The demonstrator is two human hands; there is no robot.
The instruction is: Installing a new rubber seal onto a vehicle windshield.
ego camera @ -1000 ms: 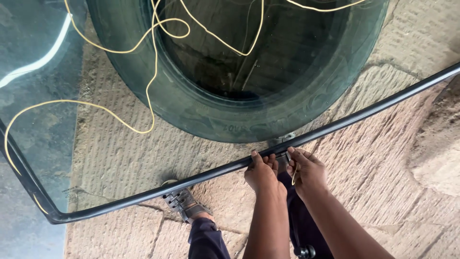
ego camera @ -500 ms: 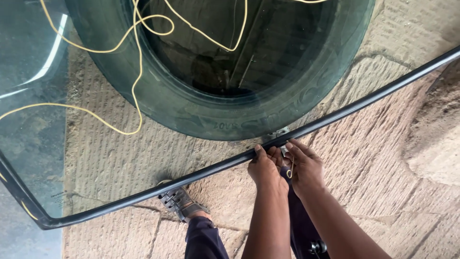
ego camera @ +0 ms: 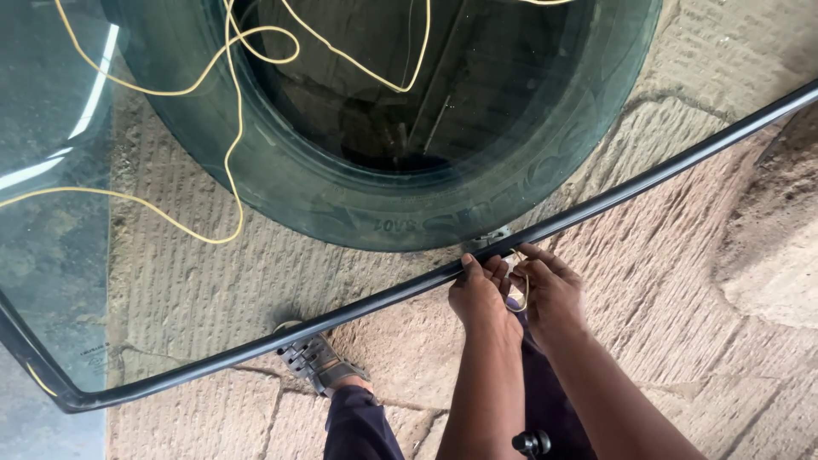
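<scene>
Black rubber seal (ego camera: pixel 366 307) under left hand (ego camera: pixel 479 294) — right hand (ego camera: pixel 552 294) fingers pinched shut on yellow cord (ego camera: pixel 521 290).

Both hands, left hand (ego camera: pixel 481 294) and right hand (ego camera: pixel 554 294), on windshield's black rubber edge (ego camera: pixel 358 308), yellow cord (ego camera: pixel 521 290) between fingers.

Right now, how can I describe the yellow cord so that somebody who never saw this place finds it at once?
Start at the big dark tyre lying on the stone floor under a sheet of tinted glass. On top of that glass a thin yellow cord wanders in loose loops. It is the only bright, curling line here; the black rubber edging is thick and runs along the rim.
</scene>
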